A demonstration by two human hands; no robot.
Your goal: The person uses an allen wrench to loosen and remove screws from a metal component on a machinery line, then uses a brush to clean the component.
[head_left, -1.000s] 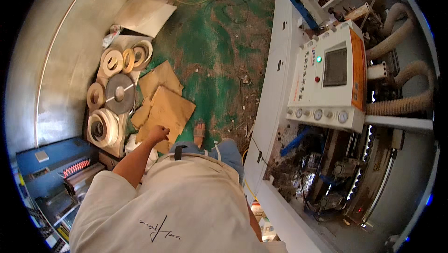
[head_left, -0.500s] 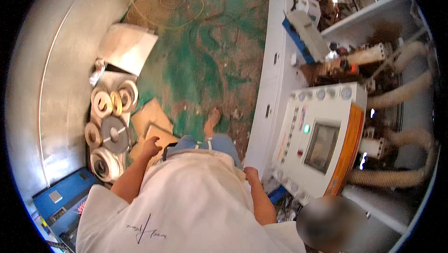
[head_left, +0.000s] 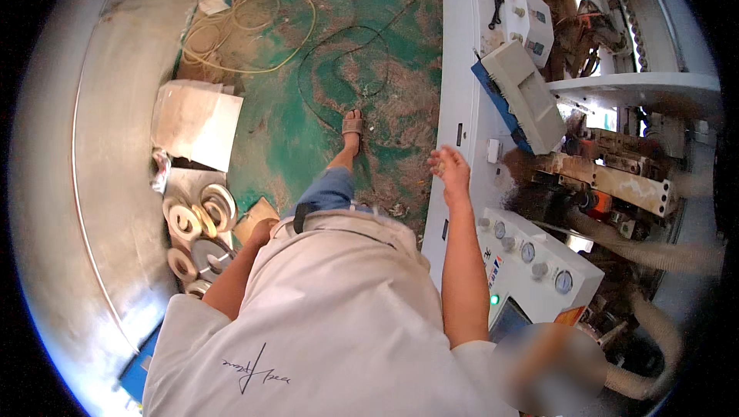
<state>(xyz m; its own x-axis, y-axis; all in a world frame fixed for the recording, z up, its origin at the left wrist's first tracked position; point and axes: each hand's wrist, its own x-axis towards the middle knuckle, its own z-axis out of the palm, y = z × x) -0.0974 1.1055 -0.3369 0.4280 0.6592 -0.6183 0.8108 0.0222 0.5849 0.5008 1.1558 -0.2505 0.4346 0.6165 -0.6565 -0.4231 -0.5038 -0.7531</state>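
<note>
My right hand (head_left: 451, 169) is raised in front of me, over the edge of the long white machine cabinet (head_left: 456, 121). Its fingers are loosely bent and apart, and no held object shows. My left hand (head_left: 262, 231) hangs low beside my hip, near a brown cardboard piece (head_left: 256, 217) on the floor. The fingers of that hand are hidden from me. Nearest to my right forearm is the white control panel (head_left: 517, 251) with round gauges and a lit green button.
Rolls of edge tape (head_left: 219, 208) lie at the left by the metal wall (head_left: 61, 148), with a pale board (head_left: 196, 123) beyond. A yellow hose (head_left: 312, 25) and a dark cable (head_left: 304, 71) coil on the green floor (head_left: 269, 125). A grey-and-blue cover (head_left: 523, 94) sits on the machine.
I have moved forward along the machine; the panel and tape rolls now sit lower in view. My right hand has risen from my side and reached forward. One foot has stepped ahead.
</note>
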